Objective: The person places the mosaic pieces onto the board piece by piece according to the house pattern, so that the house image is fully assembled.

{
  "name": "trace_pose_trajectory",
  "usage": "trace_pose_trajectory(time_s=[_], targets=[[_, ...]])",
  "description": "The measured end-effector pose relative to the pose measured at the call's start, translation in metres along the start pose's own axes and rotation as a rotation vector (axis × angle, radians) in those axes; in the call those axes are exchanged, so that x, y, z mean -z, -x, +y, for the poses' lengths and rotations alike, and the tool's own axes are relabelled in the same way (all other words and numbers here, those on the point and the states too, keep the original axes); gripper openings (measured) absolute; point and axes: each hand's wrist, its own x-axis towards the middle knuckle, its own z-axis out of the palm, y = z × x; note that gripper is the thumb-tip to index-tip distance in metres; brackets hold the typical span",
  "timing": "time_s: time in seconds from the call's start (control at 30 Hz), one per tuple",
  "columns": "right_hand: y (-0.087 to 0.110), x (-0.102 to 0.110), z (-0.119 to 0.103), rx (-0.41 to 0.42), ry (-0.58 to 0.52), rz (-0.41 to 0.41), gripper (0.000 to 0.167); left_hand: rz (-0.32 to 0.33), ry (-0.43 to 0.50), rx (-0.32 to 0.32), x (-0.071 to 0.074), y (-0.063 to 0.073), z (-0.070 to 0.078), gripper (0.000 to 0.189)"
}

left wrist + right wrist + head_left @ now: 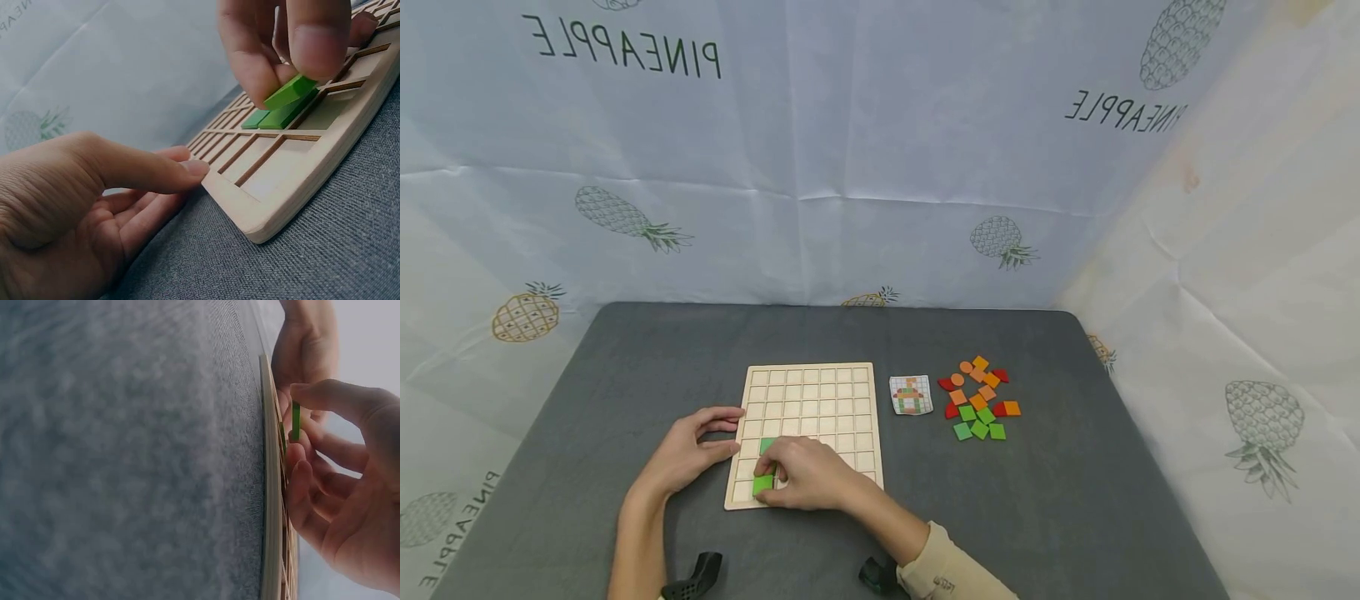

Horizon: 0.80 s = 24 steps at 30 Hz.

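Pineapple-printed white cloth (850, 125) behind a dark grey surface (1037, 500) and along both its sides, some of the lettering mirrored. Clock positions from the centre of a pale wooden grid board (835, 392), twelve at its far edge in the head view. At nine o'clock, left hand (688, 446), holding nothing, thumb stretched out to the board's rim, fingers loose. Toward six o'clock, right hand (812, 475) over the grid, reaching in from five o'clock out of a beige sleeve (951, 571). Pinching a green square tile (763, 486) between thumb and fingertips, at half past seven. Tilted and raised above the grid in the left wrist view. Just beneath, side by side in the board, a lighter green tile (289, 116) and a darker green tile (254, 119). Contact between the held tile and those two: impossible to tell. At half past two, just beside the board, a small printed card (911, 395) with a coloured figure on a grid. Farther out at three o'clock, a loose scatter: green squares (980, 429) on the near side, orange squares (977, 402), orange discs (957, 379) and red curved pieces (952, 411). Beside the forearms, at seven and five o'clock, black devices (696, 577).
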Motion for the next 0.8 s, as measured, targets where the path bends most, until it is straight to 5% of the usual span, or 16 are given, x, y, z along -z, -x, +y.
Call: trace_pose_trajectory(time_s=[0.8], targets=[[0.0014,0.0061,0.005,0.032,-0.024,-0.057,0.017,0.009,-0.026,0.004,-0.0015,0.0006,0.0,0.056]])
